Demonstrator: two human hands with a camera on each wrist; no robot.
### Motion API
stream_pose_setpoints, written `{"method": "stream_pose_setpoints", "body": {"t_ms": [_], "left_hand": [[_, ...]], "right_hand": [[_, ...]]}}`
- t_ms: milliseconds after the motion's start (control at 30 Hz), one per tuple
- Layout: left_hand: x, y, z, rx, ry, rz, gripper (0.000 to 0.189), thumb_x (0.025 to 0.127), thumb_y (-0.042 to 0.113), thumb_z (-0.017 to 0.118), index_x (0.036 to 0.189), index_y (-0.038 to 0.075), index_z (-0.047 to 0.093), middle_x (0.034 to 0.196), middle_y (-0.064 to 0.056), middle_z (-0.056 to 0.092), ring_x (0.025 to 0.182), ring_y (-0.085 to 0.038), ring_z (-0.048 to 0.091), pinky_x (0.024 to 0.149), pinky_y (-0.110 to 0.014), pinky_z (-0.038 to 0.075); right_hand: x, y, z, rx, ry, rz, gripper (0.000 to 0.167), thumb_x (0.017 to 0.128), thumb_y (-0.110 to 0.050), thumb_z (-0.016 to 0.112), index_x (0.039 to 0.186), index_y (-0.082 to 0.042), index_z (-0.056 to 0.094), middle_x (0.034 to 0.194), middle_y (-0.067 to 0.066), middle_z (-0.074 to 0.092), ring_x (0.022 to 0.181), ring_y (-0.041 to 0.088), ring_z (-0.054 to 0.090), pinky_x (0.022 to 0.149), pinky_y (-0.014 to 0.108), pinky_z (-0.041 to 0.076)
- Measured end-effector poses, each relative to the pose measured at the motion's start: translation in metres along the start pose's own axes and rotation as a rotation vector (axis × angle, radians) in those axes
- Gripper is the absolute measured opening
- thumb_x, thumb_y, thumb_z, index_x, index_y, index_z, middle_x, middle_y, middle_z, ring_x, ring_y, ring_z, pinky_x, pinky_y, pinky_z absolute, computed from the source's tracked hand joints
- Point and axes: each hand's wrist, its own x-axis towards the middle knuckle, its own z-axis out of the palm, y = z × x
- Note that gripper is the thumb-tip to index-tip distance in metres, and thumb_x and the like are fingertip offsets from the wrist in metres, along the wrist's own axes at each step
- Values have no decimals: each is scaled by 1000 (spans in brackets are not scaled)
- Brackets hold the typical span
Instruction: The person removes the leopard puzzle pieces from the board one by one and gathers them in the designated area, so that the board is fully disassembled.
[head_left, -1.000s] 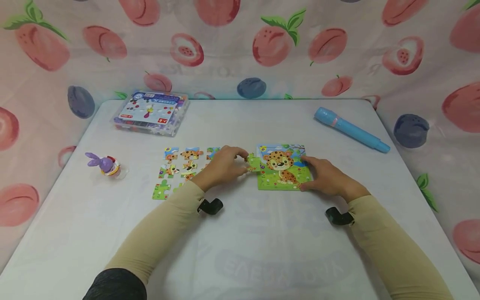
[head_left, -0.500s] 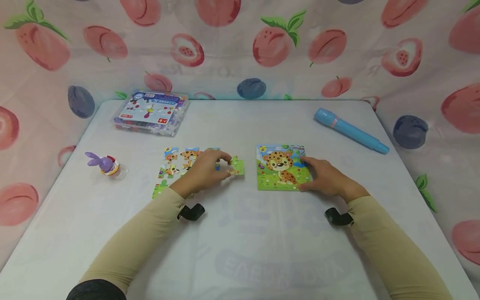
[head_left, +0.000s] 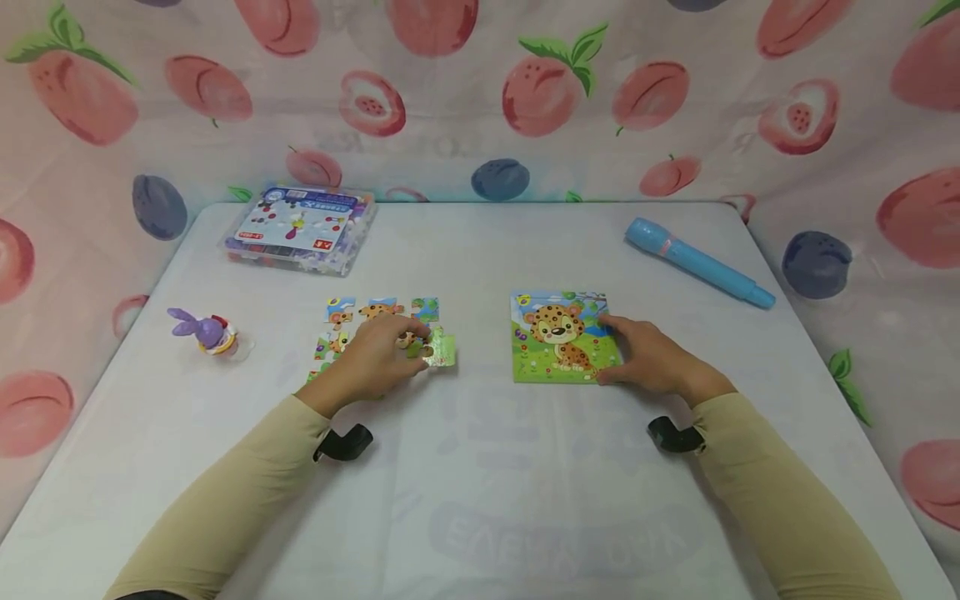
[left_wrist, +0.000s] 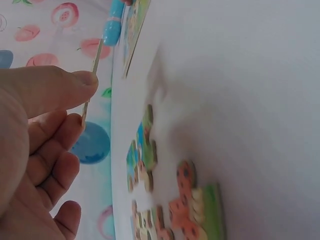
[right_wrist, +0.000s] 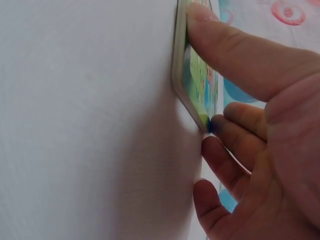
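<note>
Between thumb and fingertips my left hand pinches a green jigsaw piece, seen edge-on as a thin jigsaw piece in the left wrist view. Below that hand several loose jigsaw pieces lie in spaced rows, some hidden by the hand. To the right lies a square leopard puzzle board on a green field. My right hand holds this board at its right side, the thumb at the near corner and fingers farther back. In the right wrist view the thumb lies on the puzzle board's edge.
A clear plastic case with a printed label sits at the back left. Nearer, a purple rabbit-eared figure stands at the left. A blue tube-shaped object lies at the back right. A fruit-print cloth hangs behind the white table.
My left hand has moved left from the board's edge, carrying the green jigsaw piece back over the loose pieces. The right hand and the puzzle board have stayed in place.
</note>
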Motion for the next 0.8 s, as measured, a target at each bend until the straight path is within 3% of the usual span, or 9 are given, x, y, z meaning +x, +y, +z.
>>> {"method": "stream_pose_setpoints", "body": {"t_ms": [133, 400, 800], "left_hand": [[-7, -4, -2, -14, 4, -12, 35, 85, 14, 77, 118, 6, 69, 118, -9, 65, 111, -32, 55, 100, -53, 34], [-22, -14, -1, 10, 22, 10, 32, 84, 11, 79, 114, 6, 69, 118, -8, 66, 107, -29, 56, 96, -48, 41], [-36, -26, 10, 10, -2, -23, 34, 84, 13, 81, 115, 5, 69, 111, -3, 67, 102, -25, 56, 90, -46, 43]], "right_hand": [[0, -1, -1, -9, 0, 8, 96, 83, -29, 84, 153, 8, 29, 155, 31, 30, 144, 48, 23, 115, 60, 19], [0, -2, 0, 9, -4, 8, 97, 83, -32, 83, 153, 7, 29, 155, 31, 29, 143, 49, 22, 114, 61, 19], [-1, -2, 1, 3, -1, 13, 94, 84, -30, 83, 153, 7, 30, 154, 31, 31, 143, 49, 24, 114, 61, 21]]}}
